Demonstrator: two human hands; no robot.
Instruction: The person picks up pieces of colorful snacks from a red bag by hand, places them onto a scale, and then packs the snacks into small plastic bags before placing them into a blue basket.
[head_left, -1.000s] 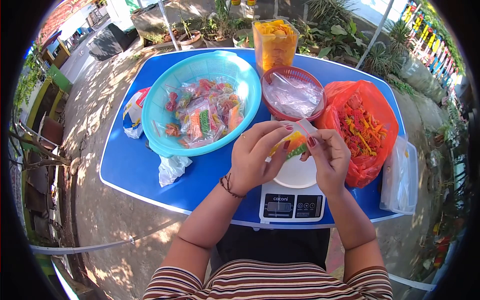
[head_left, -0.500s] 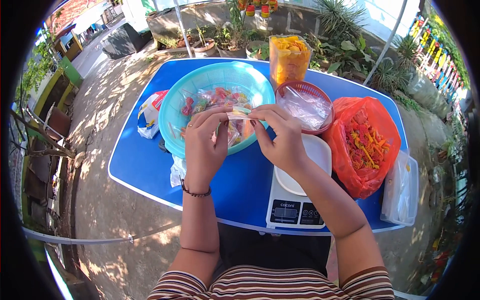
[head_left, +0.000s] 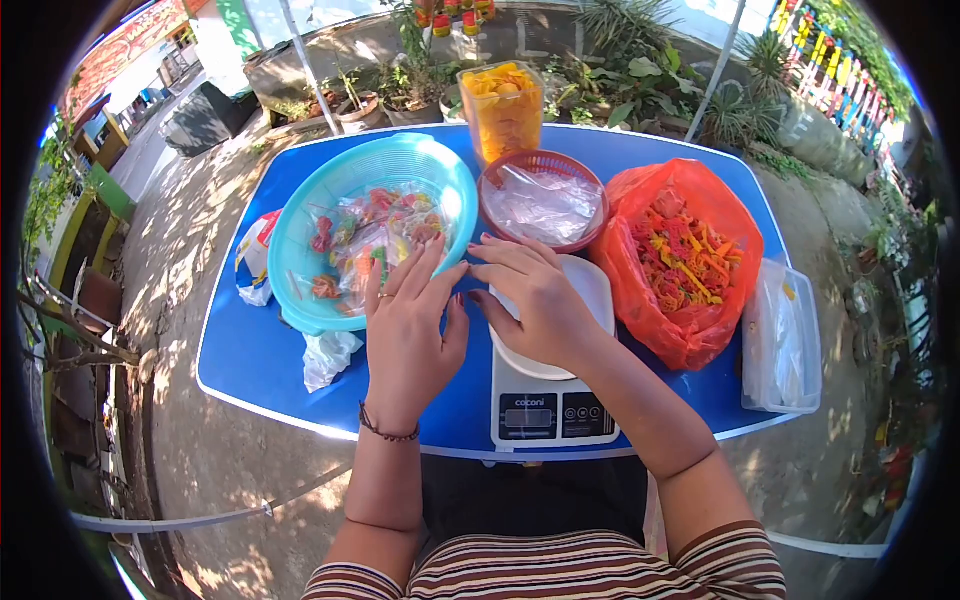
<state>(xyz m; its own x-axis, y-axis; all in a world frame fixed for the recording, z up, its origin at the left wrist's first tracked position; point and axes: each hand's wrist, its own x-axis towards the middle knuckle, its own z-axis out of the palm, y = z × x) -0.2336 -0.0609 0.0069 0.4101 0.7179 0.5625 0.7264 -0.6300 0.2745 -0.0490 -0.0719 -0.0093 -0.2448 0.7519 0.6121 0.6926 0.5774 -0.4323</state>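
My left hand (head_left: 410, 318) reaches over the near right rim of a turquoise plastic basin (head_left: 300, 235), fingers stretched out and holding nothing. Inside the basin lie several small clear packets (head_left: 385, 215) with red, yellow and green contents. My right hand (head_left: 532, 300) is over the white plate (head_left: 590, 290) of a kitchen scale (head_left: 512, 385), its fingers spread and nothing in them. Just beyond the right hand stands a red basket (head_left: 597, 212) with clear plastic bags (head_left: 545, 200) in it. My fingertips point toward each other with a small gap between.
A red plastic bag (head_left: 625, 250) of red and yellow pieces (head_left: 690, 255) stands at right, beside a clear container (head_left: 785, 360) of plastic bags. A tub of yellow pieces (head_left: 503, 110) stands at the back. A crumpled bag (head_left: 328, 358) lies on the blue table (head_left: 255, 370).
My fingers have come apart and let go of the clear packet they pinched over the basin. My hands are lower, and the view has shifted to the right.
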